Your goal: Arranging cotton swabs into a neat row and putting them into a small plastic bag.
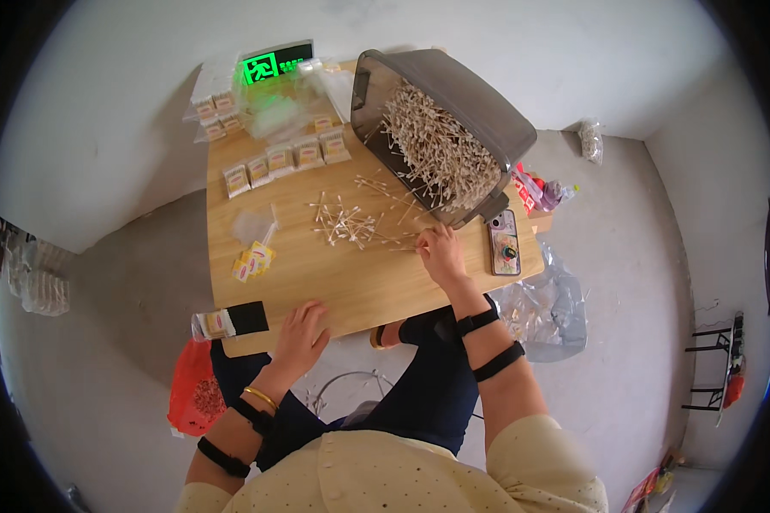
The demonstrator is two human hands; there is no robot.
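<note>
L. hand is resting at near edge of desk, grip spread, empty, prob. for support. R. hand is touching desk beside loose swabs; grip contents unclear. Tipped tub is facing pile, prob. for access.

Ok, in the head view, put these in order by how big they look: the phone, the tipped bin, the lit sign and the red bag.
Largest to smallest:
1. Tipped bin
2. Red bag
3. Phone and lit sign: too alike to rank.
</note>
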